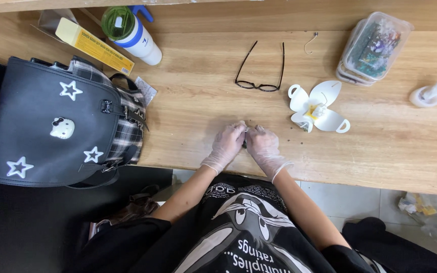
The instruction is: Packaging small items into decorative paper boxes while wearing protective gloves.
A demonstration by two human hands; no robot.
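The gloved left hand (227, 144) and right hand (262, 145) met fingertip to fingertip, pinching a small dark piece (245, 143) at the near edge of the counter (203, 101). Its long axis seemed to run twelve to six; its heading was hidden. Judged risk: the slick gloves might let it slip off the edge toward six o'clock.

Matt wooden table (203, 96), thin translucent gloves on both hands (slightly wrinkled), glossy white plastic flower (317, 107).
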